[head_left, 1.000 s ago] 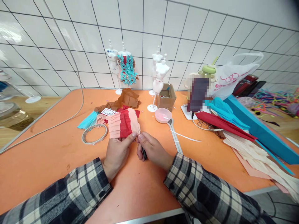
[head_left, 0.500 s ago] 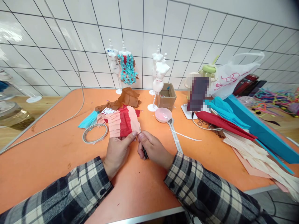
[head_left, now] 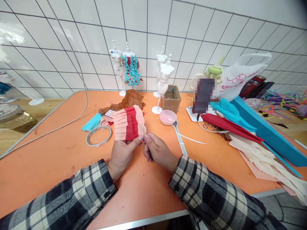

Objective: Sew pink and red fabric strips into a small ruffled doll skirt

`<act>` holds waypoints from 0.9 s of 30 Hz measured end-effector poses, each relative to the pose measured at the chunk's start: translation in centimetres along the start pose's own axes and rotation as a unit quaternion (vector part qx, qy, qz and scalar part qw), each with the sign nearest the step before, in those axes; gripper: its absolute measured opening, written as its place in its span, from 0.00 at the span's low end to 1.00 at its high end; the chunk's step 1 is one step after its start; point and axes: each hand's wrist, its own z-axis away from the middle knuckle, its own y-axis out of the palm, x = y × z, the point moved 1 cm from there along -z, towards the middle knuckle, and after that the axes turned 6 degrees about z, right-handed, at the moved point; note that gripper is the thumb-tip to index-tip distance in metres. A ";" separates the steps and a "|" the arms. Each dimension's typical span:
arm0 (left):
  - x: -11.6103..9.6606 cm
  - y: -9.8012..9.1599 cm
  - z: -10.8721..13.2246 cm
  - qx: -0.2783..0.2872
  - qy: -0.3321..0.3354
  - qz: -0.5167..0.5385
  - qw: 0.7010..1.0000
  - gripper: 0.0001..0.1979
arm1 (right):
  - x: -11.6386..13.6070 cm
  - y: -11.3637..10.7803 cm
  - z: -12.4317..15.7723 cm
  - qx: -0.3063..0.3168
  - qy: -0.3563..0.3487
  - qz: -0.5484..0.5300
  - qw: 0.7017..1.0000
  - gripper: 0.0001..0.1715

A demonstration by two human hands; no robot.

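My left hand (head_left: 123,153) is closed on the lower edge of a pleated pink and red crepe paper piece (head_left: 128,123), thumb on top. Close beside it, my right hand (head_left: 157,150) is closed round a thin black tool (head_left: 150,154), whose tip meets the paper's right edge. Both hands hover just above the orange table (head_left: 59,150). A roll of tape (head_left: 98,135) lies to the left of the paper. Plaid sleeves cover both forearms.
Small white dress-form mannequins (head_left: 163,80), one dressed in teal paper (head_left: 131,71), stand at the back by a cardboard box (head_left: 172,98). A pink dish (head_left: 168,117), brown paper (head_left: 129,99), a phone on a stand (head_left: 203,95) and stacked crepe sheets (head_left: 251,140) fill the right side.
Both hands have lifted the pleated paper slightly higher and a little to the right. The grips on the paper and the tool are unchanged.
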 end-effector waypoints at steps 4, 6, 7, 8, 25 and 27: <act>-0.3 0.2 0.1 0.007 -0.003 -0.006 1.000 0.12 | 0.0 -0.2 0.1 -0.012 -0.011 0.031 0.999 0.23; -0.4 0.2 0.2 0.001 -0.002 -0.014 1.000 0.12 | 0.1 -0.2 0.1 -0.020 -0.015 0.041 0.999 0.22; -0.4 0.2 0.2 -0.001 -0.003 -0.018 1.000 0.12 | 0.1 -0.2 0.1 -0.024 -0.015 0.042 0.999 0.22; -0.4 0.2 0.2 -0.003 -0.003 -0.022 1.000 0.12 | 0.1 -0.2 0.1 -0.026 -0.015 0.041 0.999 0.22; 0.1 -0.4 0.2 -0.001 0.010 -0.025 1.000 0.16 | 0.8 -0.4 0.3 -0.046 -0.018 0.079 0.996 0.21; 0.1 -0.2 0.0 0.016 0.007 0.046 0.999 0.21 | 0.8 -0.7 0.2 -0.048 -0.023 0.109 0.993 0.20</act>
